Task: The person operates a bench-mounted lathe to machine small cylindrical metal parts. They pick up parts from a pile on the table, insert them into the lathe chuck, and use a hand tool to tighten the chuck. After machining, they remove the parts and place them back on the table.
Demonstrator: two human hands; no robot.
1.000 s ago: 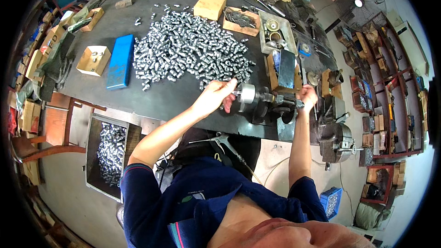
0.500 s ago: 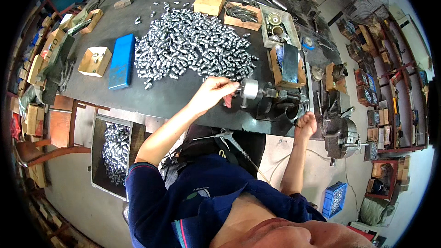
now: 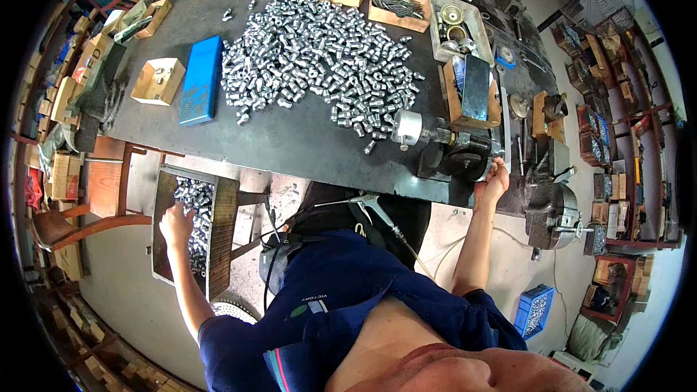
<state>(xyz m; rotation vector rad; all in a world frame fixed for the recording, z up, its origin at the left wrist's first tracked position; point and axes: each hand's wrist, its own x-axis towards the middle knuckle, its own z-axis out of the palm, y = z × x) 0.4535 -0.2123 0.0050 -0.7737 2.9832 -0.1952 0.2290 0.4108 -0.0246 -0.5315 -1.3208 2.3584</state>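
My left hand (image 3: 176, 226) is over a wooden crate (image 3: 226, 229) left of my body, its fingers and thumb slightly apart. Below it, small shiny metal fittings (image 3: 199, 243) fill the crate; I see none held in the hand. At the bench edge my right hand (image 3: 494, 181) is closed on the handle end of a small bench-mounted clamping fixture (image 3: 457, 154). The exact shape of what the fingers grip there is hidden. A silver round chuck (image 3: 408, 128) forms the fixture's left end. A single fitting (image 3: 370, 147) lies just left of the chuck.
A wide heap of metal fittings (image 3: 305, 65) covers the middle of the bench (image 3: 290, 152). Around it are a blue flat box (image 3: 200, 81), a small open carton (image 3: 157, 81) and a phone (image 3: 475, 87) on a carton. A vise (image 3: 553, 207) stands at the right. An air gun (image 3: 377, 210) hangs before me.
My left hand has left the chuck and swung down left to the crate. My right hand has shifted slightly up along the fixture's right end. The whole view has moved a little.
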